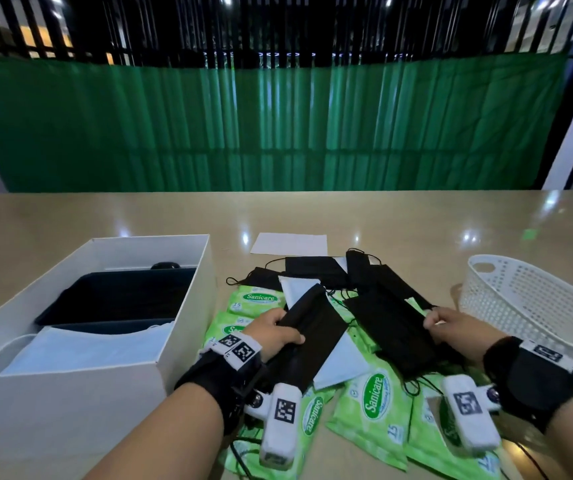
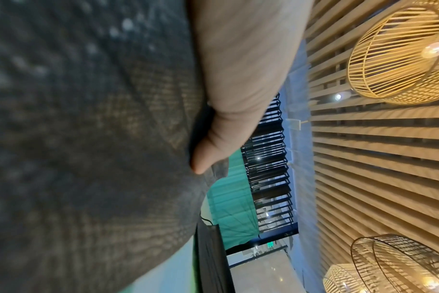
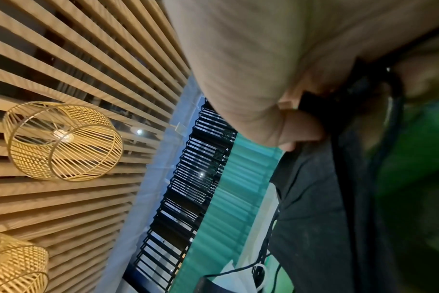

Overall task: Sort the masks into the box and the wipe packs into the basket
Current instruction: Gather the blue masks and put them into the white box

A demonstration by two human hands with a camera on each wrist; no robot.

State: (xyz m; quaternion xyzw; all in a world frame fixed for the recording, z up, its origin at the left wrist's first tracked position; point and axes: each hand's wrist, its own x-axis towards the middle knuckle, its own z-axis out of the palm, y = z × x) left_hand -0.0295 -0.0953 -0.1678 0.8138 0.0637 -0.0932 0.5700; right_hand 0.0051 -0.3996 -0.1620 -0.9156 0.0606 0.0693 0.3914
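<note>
I saw left hand (image 1: 271, 332) curled round black mask (image 1: 316, 327). Right hand (image 1: 451, 323) pinched other black mask (image 1: 387, 323) by its edge. Both masks lay on pile of green wipe packs (image 1: 375, 400) at 6 o'clock on surface (image 1: 416, 220). White box (image 1: 188, 306) stood at 9 o'clock, masks inside. White basket (image 1: 534, 303) at 3 o'clock.

"Sanicare", "15" on wipe packs (image 1: 375, 396)

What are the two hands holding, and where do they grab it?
Left hand grips a black mask at its end; right hand pinches another black mask's edge.
</note>
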